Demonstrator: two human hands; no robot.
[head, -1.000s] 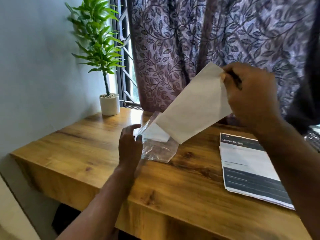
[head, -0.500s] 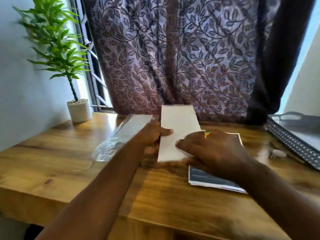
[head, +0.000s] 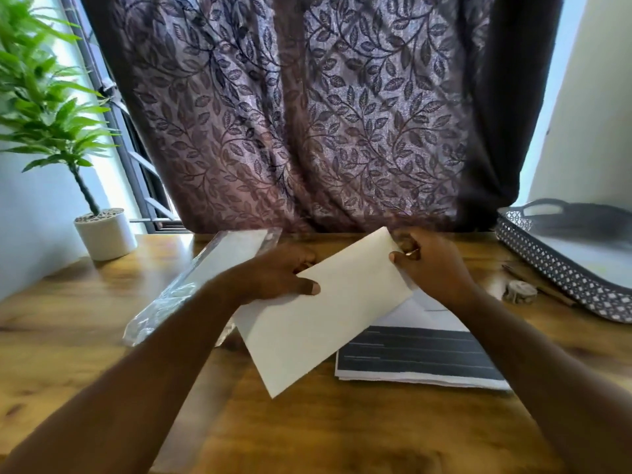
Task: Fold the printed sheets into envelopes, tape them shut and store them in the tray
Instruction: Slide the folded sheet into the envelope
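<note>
I hold a plain white envelope point(head: 325, 316) tilted above the wooden table point(head: 102, 336). My left hand point(head: 277, 275) grips its left edge with the thumb on top. My right hand point(head: 431, 265) pinches its upper right corner. Under the envelope's right side lies a stack of printed sheets point(head: 420, 357) with dark bands. A clear plastic packet of envelopes point(head: 205, 278) lies to the left, behind my left forearm. The grey lattice tray point(head: 564, 278) stands at the far right.
A potted green plant point(head: 102, 230) stands at the back left by the window. A small roll of tape point(head: 521, 291) lies beside the tray, with a thin stick-like object near it. A patterned curtain point(head: 307, 114) hangs behind the table.
The view has swung right, from the plant corner toward the tray. The envelope came down from my raised right hand to in front of me, and my left hand took hold of it too.
</note>
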